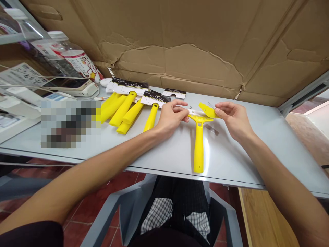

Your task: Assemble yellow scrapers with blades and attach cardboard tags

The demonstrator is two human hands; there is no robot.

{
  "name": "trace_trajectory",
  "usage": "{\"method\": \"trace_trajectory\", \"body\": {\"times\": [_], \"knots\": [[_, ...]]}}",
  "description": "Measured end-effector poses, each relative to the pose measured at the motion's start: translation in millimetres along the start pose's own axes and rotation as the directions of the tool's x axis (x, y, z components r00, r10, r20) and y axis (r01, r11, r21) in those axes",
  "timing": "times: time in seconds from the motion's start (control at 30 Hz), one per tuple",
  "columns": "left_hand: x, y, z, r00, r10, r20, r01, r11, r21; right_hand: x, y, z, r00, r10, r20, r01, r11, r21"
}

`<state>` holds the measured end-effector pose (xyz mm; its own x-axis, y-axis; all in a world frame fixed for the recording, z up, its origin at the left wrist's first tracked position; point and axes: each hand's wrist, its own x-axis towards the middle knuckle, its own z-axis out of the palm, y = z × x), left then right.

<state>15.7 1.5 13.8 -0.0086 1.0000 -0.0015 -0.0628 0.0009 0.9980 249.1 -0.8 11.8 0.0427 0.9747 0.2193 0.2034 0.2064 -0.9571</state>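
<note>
My left hand [172, 116] pinches a thin pale strip [193, 112], possibly a blade in a wrapper, just above the head of a yellow plastic scraper [198, 147]. That scraper lies on the grey table [164, 147] with its handle toward me. My right hand [233, 120] grips the end of a flat yellow plastic piece [207, 110], possibly a blade cover. A small metal blade [212, 129] lies on the table near that hand. Several more yellow scrapers [123, 111] lie left of my left hand, their heads partly under printed card packaging [154, 98].
Crumpled brown cardboard [174, 51] stands along the table's back. A phone [68, 85], papers, cables and a plastic package [74, 58] lie at the back left. A pixelated patch [69, 124] covers part of the table's left. A grey chair [108, 216] stands below the table's front edge.
</note>
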Motion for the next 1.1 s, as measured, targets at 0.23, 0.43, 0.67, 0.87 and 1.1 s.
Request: {"method": "trace_trajectory", "body": {"times": [0.23,0.43,0.67,0.87,1.1], "knots": [[-3.0,0.0,3.5,1.0,0.023,0.009,-0.023,1.0,-0.007,-6.7,-4.8,11.0,1.0,0.003,0.005,-0.003,1.0,0.001],[-2.9,-2.5,5.6,0.999,0.037,0.007,-0.036,0.998,-0.043,-15.7,-11.0,25.1,0.994,-0.102,-0.024,0.097,0.984,-0.152],[-1.9,-3.7,6.7,1.0,0.027,0.011,-0.026,0.997,-0.068,-14.9,-4.5,26.6,0.979,-0.191,-0.072,0.167,0.954,-0.25],[-1.4,-5.9,9.2,1.0,0.022,0.008,-0.021,0.994,-0.109,-14.9,-1.5,28.1,0.969,-0.233,-0.079,0.2,0.934,-0.296],[2.0,-10.6,10.3,1.0,-0.027,0.013,0.029,0.982,-0.185,-15.0,-1.6,25.3,0.968,-0.246,0.055,0.251,0.921,-0.3]]}}
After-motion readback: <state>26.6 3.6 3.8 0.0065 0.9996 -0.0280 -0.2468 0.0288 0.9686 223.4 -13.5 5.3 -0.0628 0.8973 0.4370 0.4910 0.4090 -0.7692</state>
